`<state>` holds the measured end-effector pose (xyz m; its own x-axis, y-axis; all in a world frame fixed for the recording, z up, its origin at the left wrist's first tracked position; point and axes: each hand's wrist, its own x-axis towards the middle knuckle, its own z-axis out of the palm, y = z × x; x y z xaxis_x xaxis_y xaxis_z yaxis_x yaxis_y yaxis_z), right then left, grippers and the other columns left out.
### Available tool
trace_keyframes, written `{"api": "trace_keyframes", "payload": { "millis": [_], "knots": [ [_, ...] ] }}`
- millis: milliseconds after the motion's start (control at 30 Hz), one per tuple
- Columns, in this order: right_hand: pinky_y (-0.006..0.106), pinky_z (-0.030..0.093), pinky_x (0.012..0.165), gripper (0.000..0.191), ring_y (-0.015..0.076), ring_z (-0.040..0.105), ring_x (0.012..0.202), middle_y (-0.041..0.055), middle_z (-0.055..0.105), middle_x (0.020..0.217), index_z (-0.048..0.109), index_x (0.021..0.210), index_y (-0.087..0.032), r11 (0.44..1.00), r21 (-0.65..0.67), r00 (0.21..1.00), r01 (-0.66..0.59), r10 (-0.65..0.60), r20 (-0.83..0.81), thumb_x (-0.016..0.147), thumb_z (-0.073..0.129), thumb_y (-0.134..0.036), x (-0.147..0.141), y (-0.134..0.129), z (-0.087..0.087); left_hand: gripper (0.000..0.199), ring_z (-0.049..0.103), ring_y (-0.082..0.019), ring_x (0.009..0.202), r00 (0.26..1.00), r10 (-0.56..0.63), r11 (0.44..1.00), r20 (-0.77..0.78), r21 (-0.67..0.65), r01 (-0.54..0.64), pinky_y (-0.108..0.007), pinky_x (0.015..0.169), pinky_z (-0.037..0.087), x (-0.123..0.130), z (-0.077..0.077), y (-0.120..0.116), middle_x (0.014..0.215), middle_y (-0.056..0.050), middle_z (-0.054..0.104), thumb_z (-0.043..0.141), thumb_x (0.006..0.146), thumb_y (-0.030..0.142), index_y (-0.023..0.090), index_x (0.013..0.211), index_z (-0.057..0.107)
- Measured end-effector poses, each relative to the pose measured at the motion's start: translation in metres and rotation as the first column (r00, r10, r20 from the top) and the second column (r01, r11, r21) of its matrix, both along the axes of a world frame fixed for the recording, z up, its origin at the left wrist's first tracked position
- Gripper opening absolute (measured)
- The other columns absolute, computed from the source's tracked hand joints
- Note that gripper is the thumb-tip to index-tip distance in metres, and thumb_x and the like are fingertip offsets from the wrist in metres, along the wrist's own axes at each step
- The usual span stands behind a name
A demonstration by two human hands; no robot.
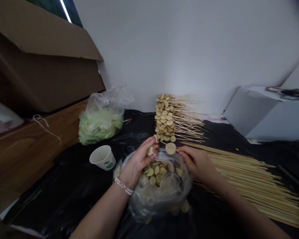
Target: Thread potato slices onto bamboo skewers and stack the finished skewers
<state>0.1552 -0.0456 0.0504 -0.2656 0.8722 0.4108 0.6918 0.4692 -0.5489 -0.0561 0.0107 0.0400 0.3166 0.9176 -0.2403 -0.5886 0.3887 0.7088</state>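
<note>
Above an open clear plastic bag [159, 199] of pale round slices [156, 171], both hands are raised close together. My left hand [146, 152], with a beaded bracelet at the wrist, is closed on a few pale slices [150, 151]. In my right hand [193, 159], pinched fingers hold a thin wooden skewer [162, 142], which points left toward my left hand. One round slice [170, 148] sits on that skewer between the hands. Behind them lies a stack of skewered slices [164, 119], sticks pointing right.
Many bare skewers [246, 179] lie at the right. Left of the bag stand a white paper cup [103, 157] and a plastic bag of green leaves [101, 122]. A cardboard box [47, 73] is at the far left, a white box [269, 113] at the right.
</note>
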Motion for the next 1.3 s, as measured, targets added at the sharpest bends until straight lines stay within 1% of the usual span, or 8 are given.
{"api": "trace_keyframes", "payload": {
  "millis": [267, 433, 700, 833, 900, 1033, 1200, 1300],
  "knots": [
    [0.026, 0.043, 0.07, 0.027, 0.0169, 0.064, 0.076, 0.0045, 0.071, 0.087, 0.068, 0.092, -0.02, 0.998, 0.05, 0.997, 0.035, -0.039, 0.064, 0.091, 0.042, -0.028, -0.0006, -0.0003, -0.0052, 0.028, 0.05, -0.007, 0.06, 0.999, -0.027, 0.999, -0.045, 0.039, 0.029, -0.016, 0.048, 0.036, 0.002, -0.0009, -0.0022, 0.074, 0.001, 0.056, 0.077, 0.064, 0.023, 0.018, 0.086, 0.062],
    [0.027, 0.044, 0.071, 0.028, 0.0174, 0.063, 0.077, 0.0055, 0.071, 0.088, 0.068, 0.094, -0.02, 0.998, 0.044, 0.996, 0.033, -0.037, 0.084, 0.091, 0.041, -0.027, -0.0001, 0.0002, -0.0057, 0.028, 0.051, -0.007, 0.063, 0.997, -0.014, 0.999, -0.077, 0.049, 0.018, -0.017, 0.05, 0.036, 0.0023, -0.0013, -0.0036, 0.077, 0.001, 0.057, 0.077, 0.065, 0.024, 0.019, 0.088, 0.062],
    [0.027, 0.044, 0.07, 0.028, 0.0173, 0.063, 0.076, 0.0056, 0.071, 0.088, 0.068, 0.094, -0.02, 0.997, 0.062, 0.993, 0.041, -0.047, 0.105, 0.091, 0.041, -0.027, 0.0006, 0.0005, -0.0065, 0.029, 0.051, -0.009, 0.063, 0.993, 0.015, 0.998, -0.117, 0.069, -0.007, -0.019, 0.05, 0.035, 0.0029, -0.0007, -0.0038, 0.078, -0.001, 0.059, 0.078, 0.064, 0.027, 0.018, 0.087, 0.062],
    [0.027, 0.044, 0.069, 0.028, 0.0173, 0.064, 0.077, 0.0058, 0.071, 0.088, 0.068, 0.093, -0.02, 0.996, 0.069, 0.991, 0.051, -0.059, 0.119, 0.091, 0.041, -0.027, 0.0002, 0.0003, -0.0063, 0.029, 0.051, -0.008, 0.064, 0.995, -0.017, 0.997, -0.098, 0.074, 0.025, -0.019, 0.051, 0.035, 0.0025, -0.0021, -0.0034, 0.077, 0.001, 0.057, 0.077, 0.065, 0.025, 0.018, 0.088, 0.061],
    [0.027, 0.044, 0.071, 0.028, 0.0175, 0.064, 0.078, 0.0059, 0.071, 0.089, 0.068, 0.094, -0.02, 0.996, 0.074, 0.99, 0.057, -0.065, 0.124, 0.091, 0.041, -0.027, 0.0004, 0.0002, -0.0064, 0.028, 0.051, -0.008, 0.064, 0.996, -0.012, 0.997, -0.089, 0.074, 0.019, -0.018, 0.051, 0.036, 0.0026, -0.002, -0.0039, 0.078, 0.001, 0.057, 0.076, 0.066, 0.025, 0.018, 0.089, 0.062],
    [0.027, 0.043, 0.071, 0.028, 0.0174, 0.064, 0.078, 0.0061, 0.071, 0.09, 0.068, 0.095, -0.02, 0.996, 0.073, 0.989, 0.058, -0.067, 0.128, 0.091, 0.041, -0.028, 0.0009, -0.0001, -0.0067, 0.026, 0.052, -0.009, 0.062, 0.994, 0.02, 0.997, -0.111, 0.072, -0.012, -0.019, 0.05, 0.036, 0.0035, -0.0005, -0.0049, 0.077, 0.0, 0.059, 0.076, 0.066, 0.026, 0.019, 0.086, 0.062],
    [0.027, 0.044, 0.07, 0.028, 0.0173, 0.063, 0.077, 0.0058, 0.071, 0.088, 0.068, 0.094, -0.021, 0.996, 0.061, 0.988, 0.059, -0.067, 0.14, 0.091, 0.041, -0.028, 0.0006, -0.0001, -0.0067, 0.025, 0.052, -0.009, 0.06, 0.994, 0.017, 0.998, -0.107, 0.063, -0.01, -0.019, 0.048, 0.036, 0.0036, 0.0007, -0.0041, 0.073, 0.001, 0.058, 0.077, 0.064, 0.024, 0.019, 0.083, 0.062],
    [0.027, 0.044, 0.07, 0.029, 0.0174, 0.063, 0.078, 0.0061, 0.07, 0.087, 0.068, 0.094, -0.021, 0.995, 0.081, 0.986, 0.064, -0.076, 0.15, 0.091, 0.04, -0.027, 0.0003, -0.0002, -0.0075, 0.023, 0.051, -0.008, 0.059, 0.993, 0.01, 0.996, -0.115, 0.092, 0.001, -0.018, 0.048, 0.036, 0.0045, 0.0013, -0.0042, 0.071, 0.001, 0.057, 0.078, 0.064, 0.024, 0.018, 0.08, 0.062]
  ]
}}
